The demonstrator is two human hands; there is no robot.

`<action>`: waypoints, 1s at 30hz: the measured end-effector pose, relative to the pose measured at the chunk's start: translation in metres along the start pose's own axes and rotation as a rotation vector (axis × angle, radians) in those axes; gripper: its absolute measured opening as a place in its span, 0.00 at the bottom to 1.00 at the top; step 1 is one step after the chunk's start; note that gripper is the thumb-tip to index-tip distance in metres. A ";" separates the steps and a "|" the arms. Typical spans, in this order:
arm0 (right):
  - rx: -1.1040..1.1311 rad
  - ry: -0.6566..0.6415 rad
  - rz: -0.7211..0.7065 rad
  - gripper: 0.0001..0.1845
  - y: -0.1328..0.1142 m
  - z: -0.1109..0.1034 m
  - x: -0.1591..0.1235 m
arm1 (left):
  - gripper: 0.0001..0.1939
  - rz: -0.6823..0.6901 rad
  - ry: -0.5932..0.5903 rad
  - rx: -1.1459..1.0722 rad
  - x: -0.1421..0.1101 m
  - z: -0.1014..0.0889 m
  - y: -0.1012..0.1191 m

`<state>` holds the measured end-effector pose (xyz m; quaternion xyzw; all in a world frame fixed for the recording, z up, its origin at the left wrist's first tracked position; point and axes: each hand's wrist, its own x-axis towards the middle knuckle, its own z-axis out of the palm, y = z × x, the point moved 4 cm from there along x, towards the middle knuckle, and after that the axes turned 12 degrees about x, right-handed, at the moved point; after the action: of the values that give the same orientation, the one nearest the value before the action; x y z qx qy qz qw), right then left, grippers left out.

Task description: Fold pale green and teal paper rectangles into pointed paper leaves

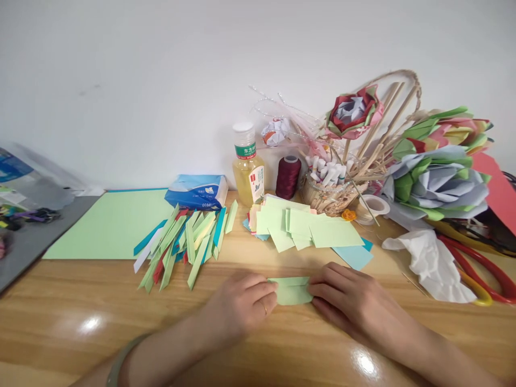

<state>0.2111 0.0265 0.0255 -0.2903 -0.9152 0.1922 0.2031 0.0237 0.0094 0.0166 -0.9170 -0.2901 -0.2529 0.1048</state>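
Head view: the left hand (244,302) and right hand (357,294) are pinching opposite ends of a creased pale-green paper rectangle (292,294), apparently steadying it, front-right of the clear plastic bottle (243,176); folded multicoloured paper strips (190,243) are lying front-left of the bottle, seemingly for easy reach.

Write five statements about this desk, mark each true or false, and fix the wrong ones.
1. The left hand and right hand hold one green paper between them. True.
2. The bottle stands to the right of the thread spool. False: it stands to the left.
3. Folded paper strips lie nearer the person than the tissue pack. True.
4. The ring is on the right hand. False: it is on the left.
5. The tissue pack is red. False: it is blue and white.
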 end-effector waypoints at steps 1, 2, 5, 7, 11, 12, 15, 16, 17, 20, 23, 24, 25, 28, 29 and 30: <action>0.033 0.007 0.020 0.11 0.001 0.000 0.000 | 0.07 -0.025 0.006 -0.038 0.000 0.001 -0.001; 0.066 0.020 0.040 0.11 0.002 0.000 0.001 | 0.07 -0.056 0.014 -0.078 0.001 0.001 -0.002; 0.150 0.071 0.105 0.11 0.005 0.001 0.000 | 0.07 -0.200 0.020 -0.205 0.003 0.003 -0.006; 0.188 0.102 0.155 0.10 0.008 0.003 -0.001 | 0.07 -0.308 -0.002 -0.268 0.003 0.004 -0.009; 0.233 0.119 0.266 0.08 0.012 0.008 -0.002 | 0.05 -0.436 -0.091 -0.336 0.006 0.007 -0.010; 0.237 0.111 0.287 0.08 0.012 0.009 -0.002 | 0.05 -0.454 -0.117 -0.349 0.006 0.007 -0.010; 0.252 0.081 0.315 0.08 0.013 0.009 -0.002 | 0.05 -0.514 -0.175 -0.381 0.008 0.008 -0.011; 0.259 0.071 0.318 0.09 0.012 0.009 -0.001 | 0.06 -0.534 -0.191 -0.391 0.008 0.008 -0.012; 0.264 0.067 0.319 0.09 0.012 0.009 -0.001 | 0.07 -0.554 -0.203 -0.396 0.007 0.008 -0.012; 0.267 0.070 0.328 0.10 0.011 0.009 0.001 | 0.08 -0.590 -0.225 -0.384 0.007 0.009 -0.013; 0.268 0.085 0.360 0.10 0.011 0.010 0.004 | 0.08 -0.622 -0.252 -0.342 0.007 0.012 -0.013; 0.266 0.090 0.366 0.10 0.010 0.010 0.004 | 0.08 -0.629 -0.260 -0.328 0.007 0.013 -0.013; 0.259 0.096 0.369 0.09 0.010 0.010 0.004 | 0.07 -0.630 -0.266 -0.314 0.007 0.014 -0.013; 0.206 0.114 0.357 0.08 0.009 0.010 0.005 | 0.07 -0.614 -0.280 -0.289 0.008 0.014 -0.012; 0.185 0.120 0.349 0.08 0.008 0.010 0.005 | 0.07 -0.608 -0.285 -0.284 0.008 0.014 -0.012; 0.166 0.126 0.340 0.08 0.008 0.011 0.004 | 0.07 -0.602 -0.288 -0.280 0.008 0.014 -0.012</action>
<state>0.2065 0.0332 0.0138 -0.4345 -0.8195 0.2799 0.2475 0.0278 0.0275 0.0093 -0.8220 -0.5217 -0.1779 -0.1429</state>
